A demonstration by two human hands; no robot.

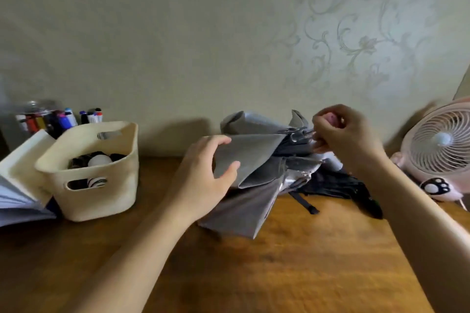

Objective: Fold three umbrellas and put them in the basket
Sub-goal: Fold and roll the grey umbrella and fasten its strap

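Over the wooden surface (292,262) nearest us, our left hand (203,178) holds a flap of the grey umbrella (254,155), fingers and thumb curled around the cloth. Our right hand (348,134) curls its fingers tight on the metal rib tips. Its cloth rests on the surface, beside a black umbrella (338,185), right of the cream basket (101,201).

The fan (441,146) ran off the right edge; the basket (101,201) hid most contents; the right hand (348,134) covered the umbrella (249,157) handle.
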